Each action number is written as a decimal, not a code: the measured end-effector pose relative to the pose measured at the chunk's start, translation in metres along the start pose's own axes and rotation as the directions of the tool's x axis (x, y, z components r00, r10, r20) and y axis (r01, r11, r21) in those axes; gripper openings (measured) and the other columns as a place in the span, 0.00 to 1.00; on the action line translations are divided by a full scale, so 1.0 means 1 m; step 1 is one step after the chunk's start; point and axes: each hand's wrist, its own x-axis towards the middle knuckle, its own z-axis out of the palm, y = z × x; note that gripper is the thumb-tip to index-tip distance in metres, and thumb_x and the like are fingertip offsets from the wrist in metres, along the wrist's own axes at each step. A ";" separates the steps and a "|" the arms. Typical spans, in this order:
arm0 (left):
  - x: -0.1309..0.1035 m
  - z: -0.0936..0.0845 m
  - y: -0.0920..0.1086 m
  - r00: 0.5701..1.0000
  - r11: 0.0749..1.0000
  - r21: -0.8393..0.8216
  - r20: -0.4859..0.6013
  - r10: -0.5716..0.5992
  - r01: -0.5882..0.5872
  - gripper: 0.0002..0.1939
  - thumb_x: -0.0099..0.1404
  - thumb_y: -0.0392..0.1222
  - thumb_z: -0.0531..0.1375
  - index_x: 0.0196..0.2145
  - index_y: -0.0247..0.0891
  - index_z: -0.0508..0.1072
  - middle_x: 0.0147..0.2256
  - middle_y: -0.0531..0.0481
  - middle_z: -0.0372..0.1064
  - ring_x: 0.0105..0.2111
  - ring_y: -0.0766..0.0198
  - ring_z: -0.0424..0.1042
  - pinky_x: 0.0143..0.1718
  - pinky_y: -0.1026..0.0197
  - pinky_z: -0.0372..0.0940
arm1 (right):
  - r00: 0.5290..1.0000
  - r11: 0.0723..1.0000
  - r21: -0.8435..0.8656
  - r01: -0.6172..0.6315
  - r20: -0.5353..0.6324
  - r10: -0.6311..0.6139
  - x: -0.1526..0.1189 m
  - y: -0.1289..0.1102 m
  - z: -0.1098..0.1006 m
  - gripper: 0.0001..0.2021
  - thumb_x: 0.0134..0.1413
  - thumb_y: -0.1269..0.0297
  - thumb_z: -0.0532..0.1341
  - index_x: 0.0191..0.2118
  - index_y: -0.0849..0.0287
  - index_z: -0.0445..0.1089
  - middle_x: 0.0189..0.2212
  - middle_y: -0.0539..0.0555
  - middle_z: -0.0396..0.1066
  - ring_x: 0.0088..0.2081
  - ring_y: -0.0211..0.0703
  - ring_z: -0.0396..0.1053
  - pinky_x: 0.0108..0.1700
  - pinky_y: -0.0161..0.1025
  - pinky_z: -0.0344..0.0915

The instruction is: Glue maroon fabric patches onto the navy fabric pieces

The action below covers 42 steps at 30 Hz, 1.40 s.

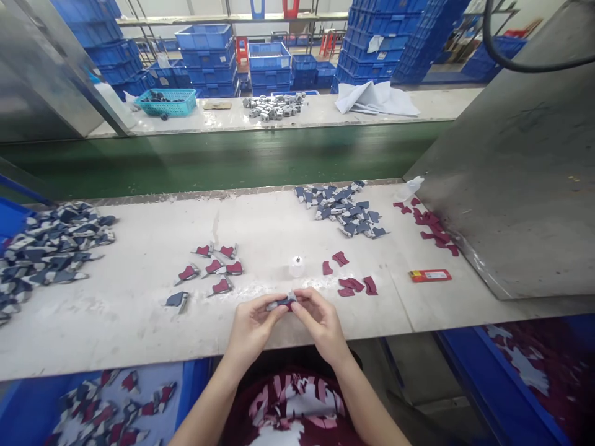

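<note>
Between my two hands, just above the table's near edge, is a small grey plastic part [281, 302] with a dark red patch low on it. My left hand [248, 325] pinches its left end, and my right hand [323, 322] grips the other end, thumbs facing me. Fingers hide much of the part. A small white bottle [296, 266] with a dark tip stands right behind them. To the right lie several loose dark red pieces [351, 285]. On the left several grey parts with red inlays [220, 267] sit near one dark grey part without red [176, 300].
Piles of grey parts lie at the far left [51, 248] and back middle [344, 207]. Red pieces [434, 229] and an orange packet [430, 275] are at right. Blue bins [188, 384] stand below the table edge. A metal panel [525, 167] bounds the right; a green belt [223, 158] runs behind.
</note>
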 end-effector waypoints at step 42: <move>0.079 0.020 0.029 0.895 0.586 0.680 0.296 0.332 -0.442 0.11 0.71 0.39 0.56 0.45 0.40 0.78 0.41 0.45 0.80 0.41 0.54 0.78 0.45 0.54 0.71 | 0.692 0.973 -0.192 0.129 -0.685 -0.228 -0.007 0.006 -0.052 0.16 0.52 0.55 0.67 0.42 0.62 0.76 0.35 0.58 0.77 0.32 0.47 0.76 0.32 0.41 0.73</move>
